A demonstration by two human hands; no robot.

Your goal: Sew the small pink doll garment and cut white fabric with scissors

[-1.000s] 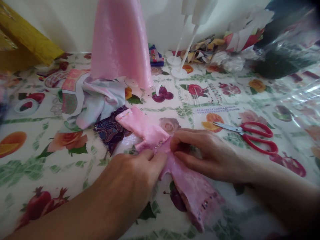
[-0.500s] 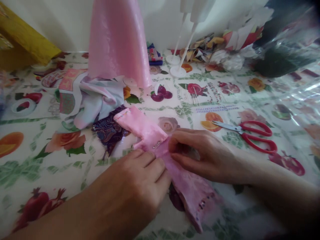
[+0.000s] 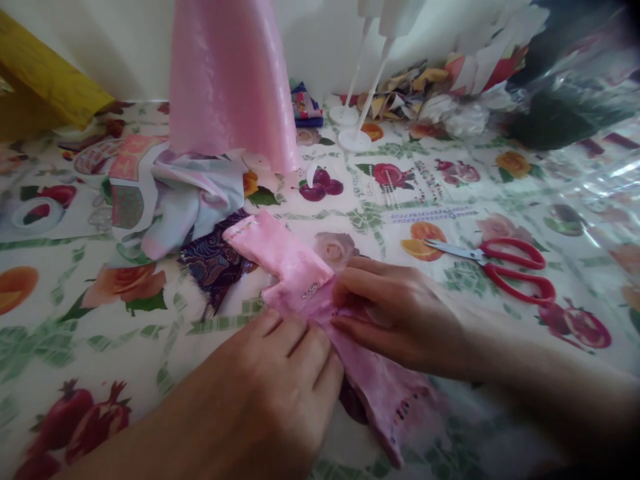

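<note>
Lying under curled left fingers [image 3: 297, 337], the pink garment [image 3: 297, 263] meets narrowly parted right fingers [image 3: 367, 285] at mid-length, both grips unclear.

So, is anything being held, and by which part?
The right hand seems to pinch the small pink garment at its middle; the left hand rests there.
</note>
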